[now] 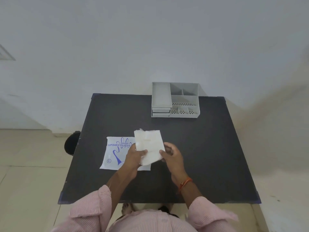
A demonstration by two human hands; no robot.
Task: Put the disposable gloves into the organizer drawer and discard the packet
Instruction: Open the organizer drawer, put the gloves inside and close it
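A folded stack of translucent white disposable gloves (148, 144) is held above the middle of the black table (200, 148). My left hand (135, 155) grips its lower left edge and my right hand (170, 155) grips its lower right edge. Under and left of the stack, the flat white packet (117, 153) with a blue glove print lies on the table, partly hidden by my left hand. The grey organizer (175, 100) stands at the table's far edge, with stacked drawers (160, 112) on its left side that look shut.
The organizer's right side has several open compartments (184, 97), some perforated. A dark round object (71, 142) sits on the floor by the table's left edge. A white wall rises behind the table, and tiled floor surrounds it.
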